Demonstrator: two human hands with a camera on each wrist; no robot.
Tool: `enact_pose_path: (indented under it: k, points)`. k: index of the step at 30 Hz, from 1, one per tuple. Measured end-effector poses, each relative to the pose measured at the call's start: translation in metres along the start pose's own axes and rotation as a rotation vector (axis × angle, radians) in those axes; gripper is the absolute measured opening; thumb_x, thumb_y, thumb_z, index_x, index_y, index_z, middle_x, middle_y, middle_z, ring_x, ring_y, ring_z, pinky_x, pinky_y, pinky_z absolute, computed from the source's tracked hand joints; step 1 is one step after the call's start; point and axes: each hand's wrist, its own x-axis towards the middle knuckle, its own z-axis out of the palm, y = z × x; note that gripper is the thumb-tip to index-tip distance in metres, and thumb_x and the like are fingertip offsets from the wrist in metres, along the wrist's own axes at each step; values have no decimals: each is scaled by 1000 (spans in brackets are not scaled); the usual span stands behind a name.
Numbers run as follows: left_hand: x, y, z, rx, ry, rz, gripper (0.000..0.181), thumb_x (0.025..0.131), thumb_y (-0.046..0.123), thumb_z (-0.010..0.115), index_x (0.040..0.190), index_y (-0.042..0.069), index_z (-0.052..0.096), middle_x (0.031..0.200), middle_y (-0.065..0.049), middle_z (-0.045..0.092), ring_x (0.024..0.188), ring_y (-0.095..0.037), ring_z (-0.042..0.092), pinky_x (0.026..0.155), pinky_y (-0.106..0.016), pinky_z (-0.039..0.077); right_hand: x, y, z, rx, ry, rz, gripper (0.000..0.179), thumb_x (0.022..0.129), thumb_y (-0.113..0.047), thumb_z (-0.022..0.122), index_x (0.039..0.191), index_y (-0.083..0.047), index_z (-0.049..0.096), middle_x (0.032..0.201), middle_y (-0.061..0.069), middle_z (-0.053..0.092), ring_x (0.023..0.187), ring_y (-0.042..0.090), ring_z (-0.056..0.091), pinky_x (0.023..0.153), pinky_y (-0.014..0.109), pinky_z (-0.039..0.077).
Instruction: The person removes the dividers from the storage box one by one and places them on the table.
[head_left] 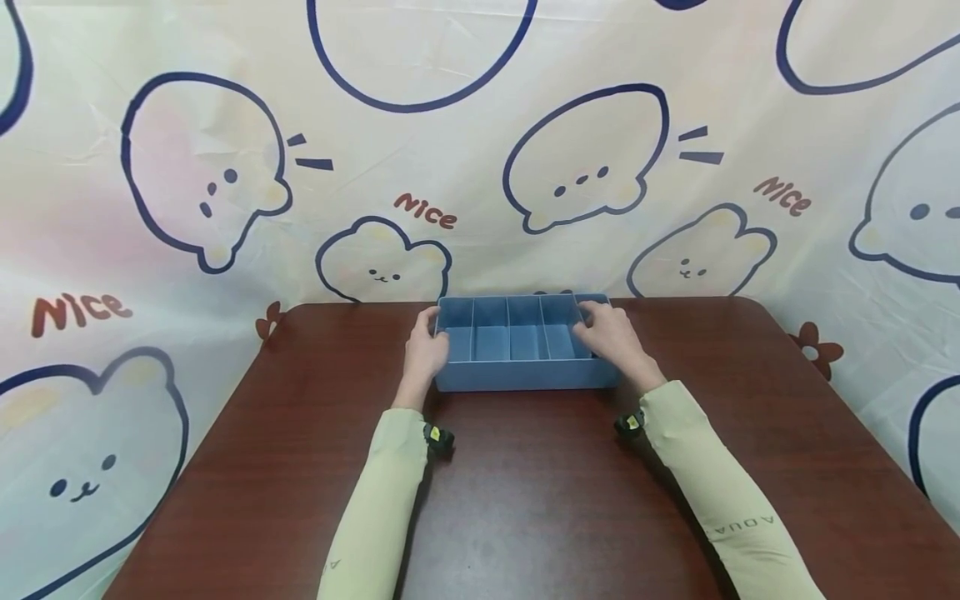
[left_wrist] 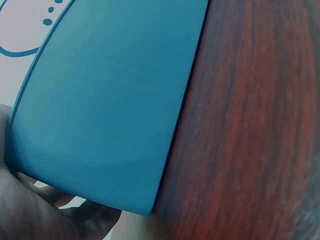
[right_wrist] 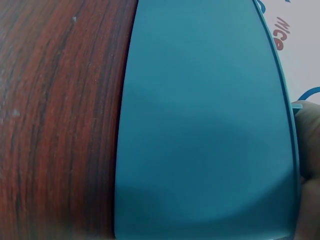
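Observation:
A blue divided box [head_left: 525, 376] rests on the table near its far edge, its long plain front wall facing me. My left hand [head_left: 425, 350] grips the box's left end, with the thumb at the near corner. In the left wrist view, curled fingers [left_wrist: 95, 220] show behind that end of the wall. My right hand [head_left: 611, 333] reaches over the front rim at the right end and pinches a thin divider [right_wrist: 297, 106], the thumb on its left side. The hand hides most of the rightmost compartment, and the front wall [right_wrist: 210, 115] blocks the fingertips in the right wrist view.
The brown wooden table [head_left: 525, 500] reaches from me to the far wall. A pale curtain [head_left: 480, 167] printed with cartoon bears hangs behind and along both sides. Black wrist cameras [head_left: 439, 441] sit at the cuffs of the light green sleeves [head_left: 375, 517].

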Motion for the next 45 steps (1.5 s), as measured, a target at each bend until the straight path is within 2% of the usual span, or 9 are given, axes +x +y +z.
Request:
enact_pose_path:
  k: [6,22,34,45]
  points:
    - [-1,1,0,2,-1,7,51,99,17,45,149,25,35,156,-9,38,141,-34,40,112,-59,34,0,1,-1,21,11,12,52,90,-18,56,140,-3,51,100,21,71,57,20,60,51,28,48]
    - [-1,-2,-2,1,4,10,51,99,16,44,149,25,35,156,-10,38,142,-34,39,113,-59,33,1,-3,-2,59,8,13,51,91,-21,55,139,-5,52,108,21,70,68,23,65,53,28,50]
    - [1,-3,-3,7,13,23,51,99,17,45,149,25,35,156,-11,38,142,-35,39,112,-60,34,2,-7,-6,98,10,12,49,91,-20,55,137,-4,53,103,21,71,62,21,63,50,28,49]
    - [2,-4,2,9,19,28,52,98,16,45,149,24,36,155,-11,39,141,-34,41,112,-58,35,1,-5,-6,96,10,40,49,90,-20,53,137,-6,53,100,18,71,58,18,63,51,28,49]
